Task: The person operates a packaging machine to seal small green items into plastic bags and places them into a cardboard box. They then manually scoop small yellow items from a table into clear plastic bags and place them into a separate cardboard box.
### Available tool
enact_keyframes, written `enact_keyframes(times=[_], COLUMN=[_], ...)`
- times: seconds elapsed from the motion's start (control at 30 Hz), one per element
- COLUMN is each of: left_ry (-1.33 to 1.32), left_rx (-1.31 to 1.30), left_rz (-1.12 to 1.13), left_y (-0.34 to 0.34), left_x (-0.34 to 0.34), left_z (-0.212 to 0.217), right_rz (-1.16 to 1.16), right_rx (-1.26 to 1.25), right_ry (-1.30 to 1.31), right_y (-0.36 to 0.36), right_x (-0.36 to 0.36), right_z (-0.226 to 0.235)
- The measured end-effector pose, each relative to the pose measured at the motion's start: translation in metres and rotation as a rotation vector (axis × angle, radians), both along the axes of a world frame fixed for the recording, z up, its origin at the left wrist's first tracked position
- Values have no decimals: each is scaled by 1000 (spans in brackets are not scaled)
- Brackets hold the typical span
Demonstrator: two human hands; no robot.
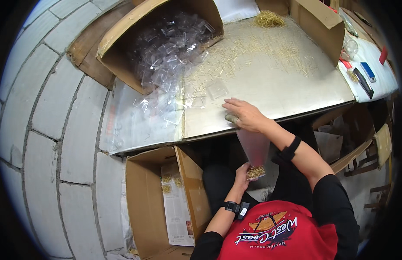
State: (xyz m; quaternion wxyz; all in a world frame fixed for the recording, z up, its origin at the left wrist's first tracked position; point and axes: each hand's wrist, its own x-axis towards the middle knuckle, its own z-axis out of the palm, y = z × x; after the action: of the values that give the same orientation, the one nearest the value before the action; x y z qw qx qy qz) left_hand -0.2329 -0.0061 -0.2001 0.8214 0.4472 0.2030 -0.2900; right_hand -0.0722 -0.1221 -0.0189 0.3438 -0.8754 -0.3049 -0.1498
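Observation:
My left hand (241, 177) is closed on a small clear plastic box (256, 173) filled with gold-coloured metal pieces, held below the table's front edge. Above the box, a translucent, tapering plastic piece (254, 147) hangs down from the edge. My right hand (246, 116) is over the table edge at the top of that piece, fingers stretched out to the left, with a greenish wrap on one finger. Whether its palm touches the plastic is hidden. Just beyond its fingertips, clear plastic boxes (217, 89) lie among loose gold-coloured pieces (270, 52) scattered on the table (261, 95).
A tipped cardboard box (123, 32) spills many clear plastic boxes (170, 47) at the left. Gold-coloured pieces form a heap (269, 19) at the back. An open carton (140, 203) stands beside my left arm. A black stapler (363, 83) and a blue box (368, 72) lie right.

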Motion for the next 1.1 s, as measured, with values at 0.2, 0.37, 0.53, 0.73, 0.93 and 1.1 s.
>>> enact_keyframes(times=[0.2,0.37,0.53,0.73,0.93,1.1], left_ry=[28,-50,-28,22,-153,-191], left_rx=[-117,-122,-24,-131,-103,-8], left_rz=[68,80,-2,-165,-135,-37], left_y=[-1,-8,-7,14,29,15], left_x=[5,7,2,-23,-20,-13], left_z=[5,27,39,34,88,124], right_rz=[25,33,44,62,-35,46], right_rx=[-135,-107,54,151,405,322], right_ry=[-130,-39,223,298,709,497], right_y=[-5,-40,-72,-80,-73,-56], right_x=[-48,-122,-154,-172,-181,-176], right_z=[-13,-17,-36,-51,-52,-48])
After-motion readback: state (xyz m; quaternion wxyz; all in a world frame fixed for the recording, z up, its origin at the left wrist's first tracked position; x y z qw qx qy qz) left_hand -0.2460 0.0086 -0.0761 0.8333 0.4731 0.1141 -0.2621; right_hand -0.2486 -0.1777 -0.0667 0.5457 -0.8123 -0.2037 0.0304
